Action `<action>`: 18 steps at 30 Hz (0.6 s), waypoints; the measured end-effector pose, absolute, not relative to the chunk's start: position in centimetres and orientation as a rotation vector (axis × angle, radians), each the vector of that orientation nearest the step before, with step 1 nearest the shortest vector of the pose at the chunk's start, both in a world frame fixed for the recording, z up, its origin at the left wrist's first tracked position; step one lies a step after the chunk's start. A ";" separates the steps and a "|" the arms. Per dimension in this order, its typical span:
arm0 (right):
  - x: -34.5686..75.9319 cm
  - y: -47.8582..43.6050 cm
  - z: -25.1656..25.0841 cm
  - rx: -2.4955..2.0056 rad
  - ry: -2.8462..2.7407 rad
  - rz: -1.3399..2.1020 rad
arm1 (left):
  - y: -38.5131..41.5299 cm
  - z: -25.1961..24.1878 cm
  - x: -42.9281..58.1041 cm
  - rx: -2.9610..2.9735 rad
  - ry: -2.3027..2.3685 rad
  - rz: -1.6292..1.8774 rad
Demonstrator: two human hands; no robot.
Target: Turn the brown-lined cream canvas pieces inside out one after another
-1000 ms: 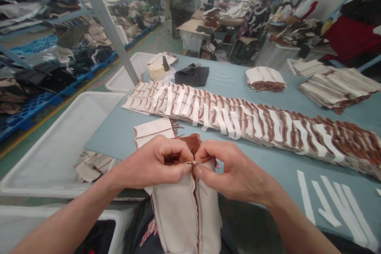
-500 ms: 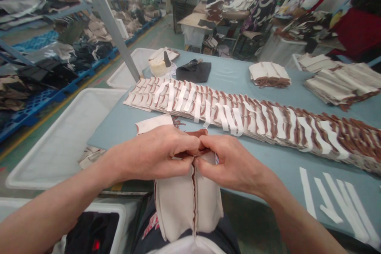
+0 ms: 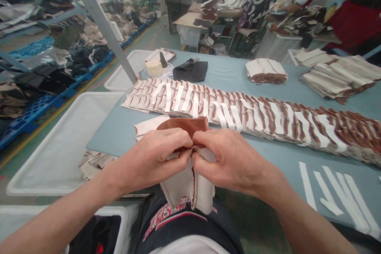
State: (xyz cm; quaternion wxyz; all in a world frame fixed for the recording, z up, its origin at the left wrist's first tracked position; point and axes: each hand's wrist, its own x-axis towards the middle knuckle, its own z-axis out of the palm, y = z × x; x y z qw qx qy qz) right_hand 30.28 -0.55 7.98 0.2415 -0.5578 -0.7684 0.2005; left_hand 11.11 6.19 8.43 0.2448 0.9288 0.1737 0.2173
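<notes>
My left hand (image 3: 154,158) and my right hand (image 3: 232,160) meet in front of me, both pinched on a stitched piece (image 3: 190,186) of cream lining with a brown leather top edge (image 3: 186,125). The piece hangs from my fingers over my lap at the near edge of the blue table (image 3: 125,127). Its brown part is folded up above my knuckles. A loose cream piece (image 3: 149,125) lies on the table just behind my left hand.
A long overlapped row of cream-and-brown pieces with white strips (image 3: 253,117) crosses the table. Loose white strips (image 3: 336,194) lie at the right. Stacks (image 3: 266,70) sit further back, with a black cloth (image 3: 190,71). White trays (image 3: 56,147) stand at the left. A seated person (image 3: 253,12) works far behind.
The piece has been drawn up and shortened below my hands, and its brown top now stands folded above my knuckles. Both hands stay pinched together at the seam.
</notes>
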 end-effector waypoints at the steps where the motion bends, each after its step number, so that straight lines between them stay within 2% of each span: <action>1: 30.3 -0.6 8.1 -1.514 -2.083 0.576 | 6.2 8.4 11.0 2.541 0.465 0.602; 9: 30.9 -0.9 8.4 -1.325 -1.704 1.192 | 6.5 7.1 9.9 2.790 0.206 0.783; 13: 31.3 -1.0 6.7 -1.080 -1.403 1.595 | 6.7 7.5 9.8 2.930 0.110 0.782; 18: 31.1 -0.9 4.4 -0.975 -1.142 1.723 | 6.8 7.7 10.0 3.011 0.006 0.798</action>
